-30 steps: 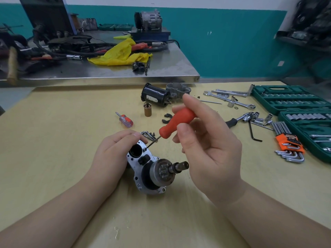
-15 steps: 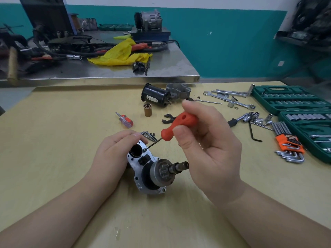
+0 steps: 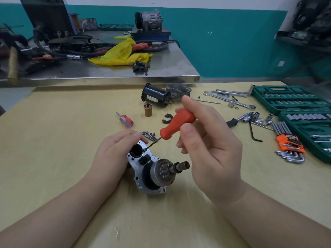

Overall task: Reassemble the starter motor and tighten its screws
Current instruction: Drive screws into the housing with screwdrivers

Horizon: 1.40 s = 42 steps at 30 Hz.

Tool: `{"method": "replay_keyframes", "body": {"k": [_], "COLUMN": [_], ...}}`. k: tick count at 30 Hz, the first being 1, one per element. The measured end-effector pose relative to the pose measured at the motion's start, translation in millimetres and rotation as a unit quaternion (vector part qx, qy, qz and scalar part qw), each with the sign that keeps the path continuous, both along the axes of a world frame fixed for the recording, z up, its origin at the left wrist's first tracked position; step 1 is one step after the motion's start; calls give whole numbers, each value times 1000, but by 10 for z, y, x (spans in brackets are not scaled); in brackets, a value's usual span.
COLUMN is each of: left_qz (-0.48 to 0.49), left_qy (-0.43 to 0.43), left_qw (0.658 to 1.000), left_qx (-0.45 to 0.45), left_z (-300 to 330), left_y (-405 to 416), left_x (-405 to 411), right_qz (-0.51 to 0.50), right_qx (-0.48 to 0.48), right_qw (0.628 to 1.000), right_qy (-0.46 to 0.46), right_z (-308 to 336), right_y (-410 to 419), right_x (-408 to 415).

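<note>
The starter motor's grey metal housing point(image 3: 143, 169) with its pinion gear and shaft lies on the yellow table point(image 3: 62, 131) in front of me. My left hand point(image 3: 114, 151) grips its left side and top edge. My right hand point(image 3: 206, 140) holds a red-handled screwdriver point(image 3: 177, 122), slanted down to the left, its thin tip set on a screw point(image 3: 145, 149) beside the round opening in the housing. A small pile of loose screws point(image 3: 149, 135) lies just behind the housing. The black motor body point(image 3: 155, 96) and a grey end casting point(image 3: 179, 89) rest farther back.
A short clear-and-red screwdriver point(image 3: 125, 119), a copper bushing point(image 3: 148, 109) and a black clip point(image 3: 167, 119) lie behind my hands. Wrenches, sockets, a hex-key set point(image 3: 288, 145) and green socket cases point(image 3: 290, 99) fill the right side. A cluttered steel bench point(image 3: 100, 68) stands behind the table.
My right hand's fingers have shifted around the red handle, which has turned slightly. The tip stays on the same screw and my left hand has not moved.
</note>
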<state>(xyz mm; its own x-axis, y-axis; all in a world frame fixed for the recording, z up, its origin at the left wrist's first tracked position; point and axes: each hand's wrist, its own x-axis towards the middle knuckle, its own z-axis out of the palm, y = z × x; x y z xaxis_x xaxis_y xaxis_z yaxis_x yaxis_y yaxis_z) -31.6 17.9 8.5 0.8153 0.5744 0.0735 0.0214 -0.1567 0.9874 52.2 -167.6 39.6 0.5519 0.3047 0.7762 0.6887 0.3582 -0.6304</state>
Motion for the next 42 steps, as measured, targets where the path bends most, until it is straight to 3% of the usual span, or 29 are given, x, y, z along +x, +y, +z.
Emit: {"method": "replay_keyframes", "body": {"k": [42], "left_qz": [9], "left_qy": [1], "left_qw": [1000], "left_qx": [6], "left_z": [-39], "left_y": [22], "left_x": [10], "right_qz": [6], "right_qx": [-11], "right_qw": [1000], "right_qy": [10], "right_z": [15], "right_y": [13], "right_x": [-19]}}
